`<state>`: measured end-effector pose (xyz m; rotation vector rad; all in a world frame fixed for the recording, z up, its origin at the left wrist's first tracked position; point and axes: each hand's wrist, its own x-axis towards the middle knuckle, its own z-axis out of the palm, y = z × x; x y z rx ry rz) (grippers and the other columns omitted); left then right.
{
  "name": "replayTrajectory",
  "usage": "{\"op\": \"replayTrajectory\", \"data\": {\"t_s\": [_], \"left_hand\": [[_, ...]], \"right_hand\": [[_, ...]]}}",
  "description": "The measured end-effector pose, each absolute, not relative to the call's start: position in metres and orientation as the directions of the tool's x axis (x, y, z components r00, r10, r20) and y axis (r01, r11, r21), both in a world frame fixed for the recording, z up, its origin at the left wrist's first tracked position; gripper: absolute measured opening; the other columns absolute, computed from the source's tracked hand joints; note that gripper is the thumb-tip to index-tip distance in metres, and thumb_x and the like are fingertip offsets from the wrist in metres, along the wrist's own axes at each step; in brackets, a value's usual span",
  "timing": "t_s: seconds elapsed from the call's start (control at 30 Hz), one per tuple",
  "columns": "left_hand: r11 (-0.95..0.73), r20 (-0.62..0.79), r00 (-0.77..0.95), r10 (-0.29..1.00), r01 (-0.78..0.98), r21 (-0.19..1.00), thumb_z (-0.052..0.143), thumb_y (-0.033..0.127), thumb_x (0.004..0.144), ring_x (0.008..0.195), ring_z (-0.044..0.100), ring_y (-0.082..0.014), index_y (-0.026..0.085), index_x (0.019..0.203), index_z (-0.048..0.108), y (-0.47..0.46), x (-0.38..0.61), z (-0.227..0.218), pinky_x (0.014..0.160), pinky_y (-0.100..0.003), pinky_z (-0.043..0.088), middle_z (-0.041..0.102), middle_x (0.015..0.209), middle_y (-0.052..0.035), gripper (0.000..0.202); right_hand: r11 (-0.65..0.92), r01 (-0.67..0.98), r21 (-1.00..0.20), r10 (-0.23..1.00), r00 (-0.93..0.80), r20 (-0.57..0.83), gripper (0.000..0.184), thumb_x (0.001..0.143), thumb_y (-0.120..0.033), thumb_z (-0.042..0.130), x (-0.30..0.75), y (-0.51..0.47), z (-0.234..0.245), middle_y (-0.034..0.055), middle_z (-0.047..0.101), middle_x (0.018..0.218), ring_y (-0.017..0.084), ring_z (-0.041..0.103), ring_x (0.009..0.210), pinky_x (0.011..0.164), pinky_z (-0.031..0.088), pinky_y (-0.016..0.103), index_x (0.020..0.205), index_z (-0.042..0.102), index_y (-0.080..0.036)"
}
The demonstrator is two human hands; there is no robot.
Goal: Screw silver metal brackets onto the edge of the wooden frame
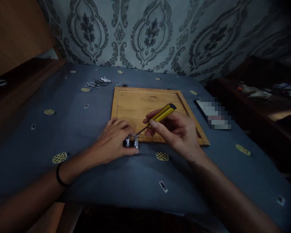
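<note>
A wooden cabinet door (135,103) lies flat on a table under a blue cloth (63,129). My left hand (113,140) is closed around a small metal hinge (132,142) at the door's near edge. My right hand (173,131) grips a yellow and black screwdriver (161,115), and its metal tip points down at the hinge. A black band is on my left wrist.
A pile of metal hinges and screws (99,82) lies at the back left of the cloth. A blurred flat object (214,113) sits right of the door. A dark wooden bench (257,106) stands at the right, patterned wallpaper behind.
</note>
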<state>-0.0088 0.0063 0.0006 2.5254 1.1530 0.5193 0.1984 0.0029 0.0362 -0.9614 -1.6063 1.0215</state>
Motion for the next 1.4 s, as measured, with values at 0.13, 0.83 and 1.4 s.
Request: {"op": "replayTrajectory", "data": {"t_s": [0.13, 0.83, 1.4], "left_hand": [[-0.628, 0.204, 0.607, 0.768, 0.653, 0.423, 0.088, 0.05, 0.075, 0.102, 0.058, -0.0268, 0.02, 0.093, 0.066, 0.006, -0.009, -0.001, 0.102, -0.046, 0.042, 0.065, 0.1, -0.0035, 0.041], [-0.625, 0.197, 0.608, 0.769, 0.65, 0.433, 0.086, 0.05, 0.077, 0.105, 0.058, -0.0273, 0.022, 0.097, 0.068, 0.008, -0.009, -0.002, 0.105, -0.047, 0.041, 0.065, 0.102, -0.0038, 0.038], [-0.629, 0.201, 0.611, 0.766, 0.649, 0.428, 0.087, 0.052, 0.076, 0.103, 0.059, -0.0271, 0.02, 0.093, 0.066, 0.008, -0.01, -0.002, 0.104, -0.047, 0.042, 0.066, 0.101, -0.0036, 0.042]], "right_hand": [[0.338, 0.128, -0.932, 0.925, -0.23, 0.303, 0.038, 0.083, -0.056, 0.08, 0.198, 0.003, 0.035, -0.0001, 0.072, 0.073, 0.015, 0.071, 0.059, 0.061, 0.06, 0.029, 0.094, 0.07, -0.022], [0.381, 0.155, -0.912, 0.901, -0.286, 0.327, 0.034, 0.081, -0.053, 0.083, 0.199, 0.003, 0.031, 0.0006, 0.07, 0.078, 0.014, 0.068, 0.06, 0.057, 0.057, 0.027, 0.084, 0.069, -0.021], [0.613, 0.087, -0.785, 0.716, 0.359, 0.599, 0.026, 0.087, -0.047, 0.079, 0.194, 0.001, 0.04, -0.0009, 0.067, 0.081, 0.013, 0.061, 0.053, 0.05, 0.054, 0.031, 0.083, 0.062, -0.027]]}}
